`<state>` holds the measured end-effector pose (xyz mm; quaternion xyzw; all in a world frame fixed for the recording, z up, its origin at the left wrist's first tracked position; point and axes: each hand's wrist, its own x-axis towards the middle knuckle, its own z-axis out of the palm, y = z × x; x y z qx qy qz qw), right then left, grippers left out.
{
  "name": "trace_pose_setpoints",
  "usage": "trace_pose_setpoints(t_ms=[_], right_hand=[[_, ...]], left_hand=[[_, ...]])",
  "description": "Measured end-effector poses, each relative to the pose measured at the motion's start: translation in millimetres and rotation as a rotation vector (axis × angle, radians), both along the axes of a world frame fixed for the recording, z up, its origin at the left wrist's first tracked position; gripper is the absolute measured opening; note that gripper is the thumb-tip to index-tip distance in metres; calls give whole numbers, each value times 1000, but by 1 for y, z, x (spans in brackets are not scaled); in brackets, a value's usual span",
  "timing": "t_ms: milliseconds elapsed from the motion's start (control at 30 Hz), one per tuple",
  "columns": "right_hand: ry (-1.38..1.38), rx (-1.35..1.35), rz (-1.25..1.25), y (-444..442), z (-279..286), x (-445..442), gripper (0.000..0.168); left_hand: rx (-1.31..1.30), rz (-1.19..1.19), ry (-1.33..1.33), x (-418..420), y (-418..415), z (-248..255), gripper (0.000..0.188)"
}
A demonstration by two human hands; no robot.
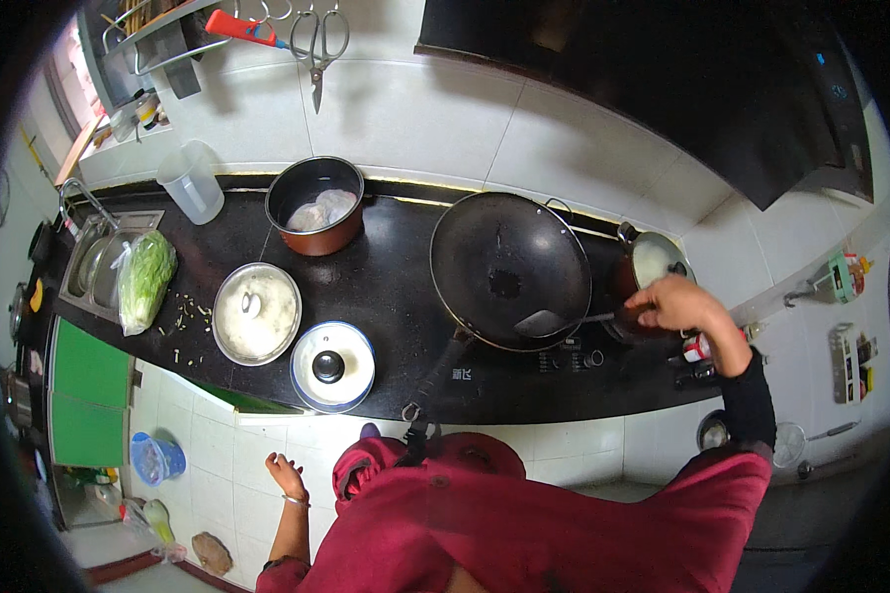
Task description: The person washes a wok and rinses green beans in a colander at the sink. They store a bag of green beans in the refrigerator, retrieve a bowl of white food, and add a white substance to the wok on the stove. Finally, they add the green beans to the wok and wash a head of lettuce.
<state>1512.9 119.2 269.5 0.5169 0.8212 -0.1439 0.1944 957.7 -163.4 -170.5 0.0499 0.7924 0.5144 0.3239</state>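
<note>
My right hand (675, 302) is over a small lidded pot (656, 256) at the right of the counter; whether it grips the lid or the handle of the spatula (545, 323) cannot be told. The spatula's blade lies in a large black wok (508, 244), its handle running towards that hand. My left hand (288, 474) hangs low beside my body, fingers apart, holding nothing. Left of the wok, an open brown pot (325, 241) holds pale meat. Nearer me stand a pan with a glass lid (257, 313) and a blue-rimmed bowl under a lid (332, 366).
A bagged leafy vegetable (147, 278) leans by the sink (93, 259). A plastic jug (191, 185) stands at the wall. Kitchen scissors (317, 59) and a red lighter (241, 27) hang above. The range hood (638, 81) overhangs the right side.
</note>
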Motion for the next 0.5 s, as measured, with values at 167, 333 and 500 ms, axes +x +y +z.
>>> trace_pose_setpoints(t_ms=[167,333,500], right_hand=[[166,275,-196,-38,-127,4,40],[335,428,-281,-26,-185,9,41],[418,553,-287,-1,-189,9,36]], left_hand=[[-66,38,4,14,-7,-16,35],[-154,-19,80,0,-16,-21,34],[-234,-63,104,-17,-19,-29,33]])
